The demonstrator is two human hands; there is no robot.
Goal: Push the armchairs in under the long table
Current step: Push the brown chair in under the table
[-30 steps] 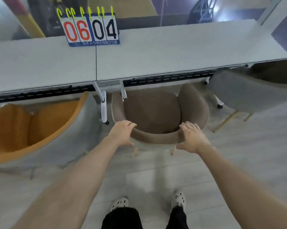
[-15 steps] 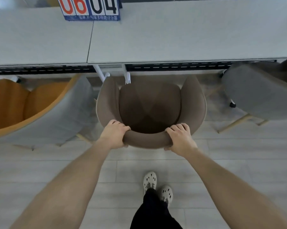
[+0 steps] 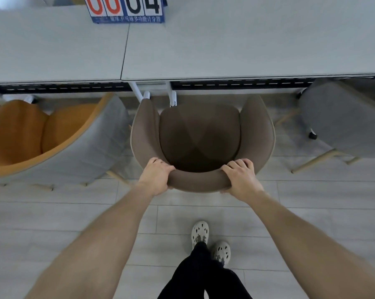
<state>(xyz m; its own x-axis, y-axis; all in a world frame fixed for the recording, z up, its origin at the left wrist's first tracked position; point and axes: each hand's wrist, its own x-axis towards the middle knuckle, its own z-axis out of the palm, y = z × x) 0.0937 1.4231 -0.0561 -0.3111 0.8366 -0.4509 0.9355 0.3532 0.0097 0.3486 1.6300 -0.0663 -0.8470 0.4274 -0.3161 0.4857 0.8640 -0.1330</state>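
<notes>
Both our left hand (image 3: 155, 176) and right hand (image 3: 240, 176) are gripping the brown armchair (image 3: 200, 134) by its padded back rim. Just beyond our hands, the long table (image 3: 225, 50) is waiting; we are judging the chair bulky but slidable.

At about eleven o'clock from the brown chair, a flip scoreboard (image 3: 126, 8) stands on the white surface (image 3: 247, 44), its top cut off by the frame's edge; two red digits on white cards read as "06", though only their lower halves show; beside them, toward one o'clock, two black digits read "04"; along the blue base runs a line of white Chinese characters, too blurred to read with certainty.
</notes>
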